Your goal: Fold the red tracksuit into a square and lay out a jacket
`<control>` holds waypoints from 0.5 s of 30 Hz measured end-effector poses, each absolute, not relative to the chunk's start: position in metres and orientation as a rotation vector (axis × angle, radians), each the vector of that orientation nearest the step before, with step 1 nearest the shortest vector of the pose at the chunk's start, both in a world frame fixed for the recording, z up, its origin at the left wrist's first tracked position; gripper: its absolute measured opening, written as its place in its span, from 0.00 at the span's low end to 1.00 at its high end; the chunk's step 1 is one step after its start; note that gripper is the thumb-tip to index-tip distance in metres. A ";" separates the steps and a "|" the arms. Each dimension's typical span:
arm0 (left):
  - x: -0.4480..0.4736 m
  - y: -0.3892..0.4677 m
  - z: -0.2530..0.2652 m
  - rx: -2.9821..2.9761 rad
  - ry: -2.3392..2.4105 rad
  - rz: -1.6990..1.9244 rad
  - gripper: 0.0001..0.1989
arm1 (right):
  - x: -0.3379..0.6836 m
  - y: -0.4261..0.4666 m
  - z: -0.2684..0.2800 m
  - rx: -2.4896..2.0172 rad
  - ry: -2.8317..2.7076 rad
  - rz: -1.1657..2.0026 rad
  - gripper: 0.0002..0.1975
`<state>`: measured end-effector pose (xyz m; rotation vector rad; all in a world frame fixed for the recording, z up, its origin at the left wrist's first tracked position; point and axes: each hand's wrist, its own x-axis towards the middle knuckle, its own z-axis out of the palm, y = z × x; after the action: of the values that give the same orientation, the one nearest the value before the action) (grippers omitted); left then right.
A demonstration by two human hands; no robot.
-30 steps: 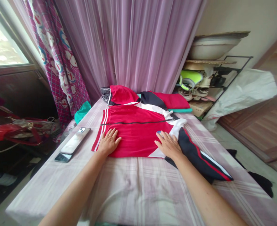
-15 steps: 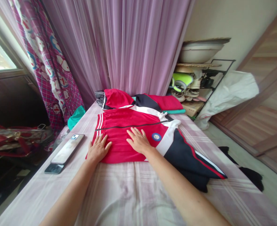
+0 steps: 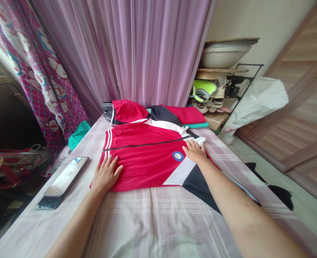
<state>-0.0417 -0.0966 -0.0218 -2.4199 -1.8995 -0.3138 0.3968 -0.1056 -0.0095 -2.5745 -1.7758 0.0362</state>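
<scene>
A red, white and black zip-up jacket lies spread on a plaid cloth, its hem to the left and collar to the right. My left hand rests flat on the lower corner near the striped hem, fingers spread. Near the white collar, my right hand lies with fingers outstretched on the shoulder area, beside a round blue badge. My right forearm covers part of the near sleeve. The zipper runs across the middle of the jacket.
A phone lies at the left. Folded red and teal clothes sit at the back, before a purple curtain. Right of the bed stand a shoe rack with a basin and a white bag.
My right hand has slid right across the jacket, from its middle to beside the collar. My left hand stays by the hem. The whole view has shifted slightly.
</scene>
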 end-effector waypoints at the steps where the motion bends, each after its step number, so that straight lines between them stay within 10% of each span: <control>1: -0.040 -0.098 -0.020 -2.421 -1.910 -0.312 0.31 | 0.397 -0.105 -0.010 -2.581 -1.777 0.031 0.30; 15: -0.038 -0.105 -0.016 -2.456 -1.888 -0.310 0.31 | 0.292 -0.127 -0.009 -2.323 -2.111 0.226 0.33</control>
<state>-0.0378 -0.1047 -0.0159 -2.4560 -1.8878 -0.3099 0.2920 -0.1271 -0.0087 -2.3235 -2.1108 0.2255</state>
